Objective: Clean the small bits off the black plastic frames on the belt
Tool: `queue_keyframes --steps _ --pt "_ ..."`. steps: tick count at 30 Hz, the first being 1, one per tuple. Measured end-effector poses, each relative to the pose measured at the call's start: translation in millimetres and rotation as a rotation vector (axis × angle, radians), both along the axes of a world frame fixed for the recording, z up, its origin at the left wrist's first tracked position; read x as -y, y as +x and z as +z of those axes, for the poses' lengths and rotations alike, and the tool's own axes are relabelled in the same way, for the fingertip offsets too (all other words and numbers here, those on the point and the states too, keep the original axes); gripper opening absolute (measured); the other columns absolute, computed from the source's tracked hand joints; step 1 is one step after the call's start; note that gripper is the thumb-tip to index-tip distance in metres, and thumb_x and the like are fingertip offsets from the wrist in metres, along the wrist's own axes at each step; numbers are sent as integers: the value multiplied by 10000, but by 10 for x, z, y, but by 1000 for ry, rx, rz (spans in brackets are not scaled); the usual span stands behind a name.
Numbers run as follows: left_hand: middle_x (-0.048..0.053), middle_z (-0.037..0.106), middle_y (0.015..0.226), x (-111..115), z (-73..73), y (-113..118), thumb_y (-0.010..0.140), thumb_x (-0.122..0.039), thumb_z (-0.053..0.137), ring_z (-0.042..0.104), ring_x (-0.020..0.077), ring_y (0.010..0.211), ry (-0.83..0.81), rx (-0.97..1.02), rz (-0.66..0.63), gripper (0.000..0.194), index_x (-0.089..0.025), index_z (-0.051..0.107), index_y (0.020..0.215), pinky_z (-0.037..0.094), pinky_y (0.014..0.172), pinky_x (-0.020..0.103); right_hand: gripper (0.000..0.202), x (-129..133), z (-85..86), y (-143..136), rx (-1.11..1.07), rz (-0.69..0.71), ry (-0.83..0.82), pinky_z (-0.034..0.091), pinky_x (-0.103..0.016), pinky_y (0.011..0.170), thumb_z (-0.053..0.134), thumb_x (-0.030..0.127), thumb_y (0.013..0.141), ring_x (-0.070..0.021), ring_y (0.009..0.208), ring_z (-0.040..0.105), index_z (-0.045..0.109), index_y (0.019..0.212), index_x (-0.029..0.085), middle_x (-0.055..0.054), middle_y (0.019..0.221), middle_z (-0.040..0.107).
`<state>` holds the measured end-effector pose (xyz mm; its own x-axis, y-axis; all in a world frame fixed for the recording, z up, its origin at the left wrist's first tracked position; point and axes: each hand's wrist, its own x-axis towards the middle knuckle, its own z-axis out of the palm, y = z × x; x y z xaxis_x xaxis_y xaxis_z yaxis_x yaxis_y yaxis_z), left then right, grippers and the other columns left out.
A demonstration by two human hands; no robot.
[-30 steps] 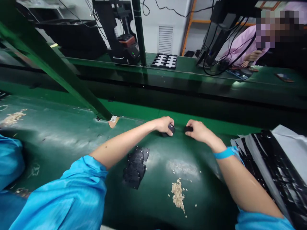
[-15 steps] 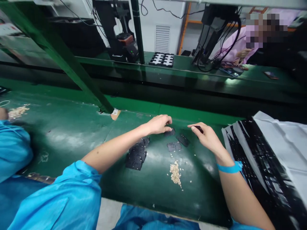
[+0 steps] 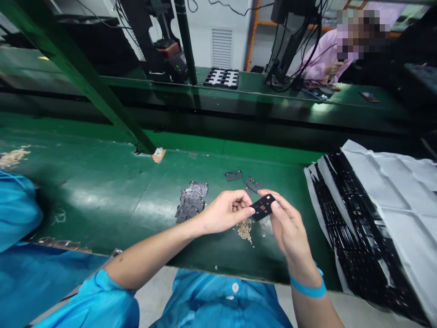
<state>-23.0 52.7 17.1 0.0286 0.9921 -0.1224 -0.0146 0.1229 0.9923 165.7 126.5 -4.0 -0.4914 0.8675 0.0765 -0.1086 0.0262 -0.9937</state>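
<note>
A small flat black plate (image 3: 263,207) with copper-coloured and pale patches is held between my two hands above the green bench. My left hand (image 3: 229,210) pinches its left end between thumb and fingers. The right end sits in the grip of my right hand (image 3: 286,216), which wears a blue wristband. Just below the plate lies a heap of tiny beige pieces (image 3: 245,231), partly covered by my left hand. Similar dark plates rest on the bench beyond my hands, one plate (image 3: 233,175) farther back and another plate (image 3: 253,184) nearer. A pile of dark plates (image 3: 191,200) lies to the left.
Stacked black trays with white sheets (image 3: 385,218) fill the right side. A green post (image 3: 102,100) slants down to the bench at left. A neighbour's blue sleeve (image 3: 17,209) and another beige heap (image 3: 13,157) are far left. Across the divider sits a person in pink (image 3: 321,54).
My left hand has moved right and nearer, off the back plate, onto the left end of the black plate. My right hand has brought that plate closer and turned it into view.
</note>
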Motion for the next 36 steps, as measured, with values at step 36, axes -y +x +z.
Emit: queue_keyframes --steps 36 --pt "-59 443 686 418 -19 267 1099 -328 418 425 146 602 168 -574 6 213 -255 410 899 285 604 298 223 305 -27 91 68 -102 148 354 -264 454 650 349 1006 -114 476 452 820 915 238 -7 710 652"
